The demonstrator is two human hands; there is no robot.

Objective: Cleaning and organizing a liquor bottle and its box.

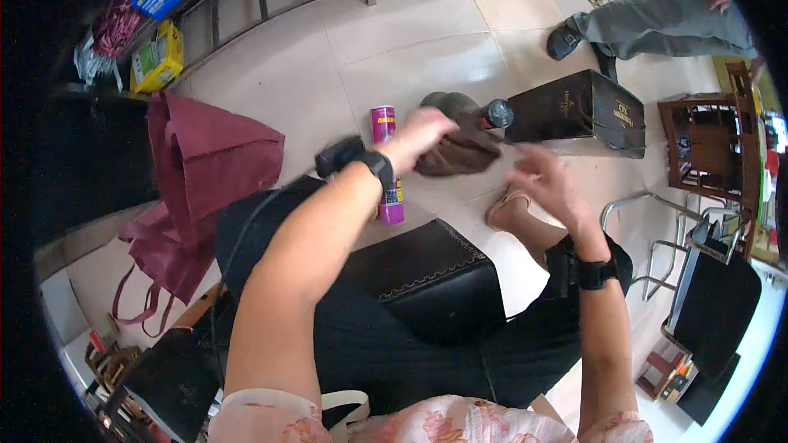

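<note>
My left hand (425, 134), blurred, is over a soft dark-brown item (465, 151), perhaps cloth or suede footwear, on the floor. Whether its curled fingers grip anything is unclear. My right hand (546, 175) is raised to the right of it, blurred, fingers apart and holding nothing visible. A dark bottle-like object with a round glossy end (498, 114) lies between the brown item and a black Hennessy XO box (554, 107). Under my left wrist is a purple spray can (392, 209), its middle hidden by the wrist.
A black stitched-leather stool (425, 271) is between my legs. At left is a maroon fabric bag (228, 147) with handles. A person's grey trouser leg (652, 18) is at upper right. A metal-framed chair (708, 283) and a wooden chair (702, 144) stand at right.
</note>
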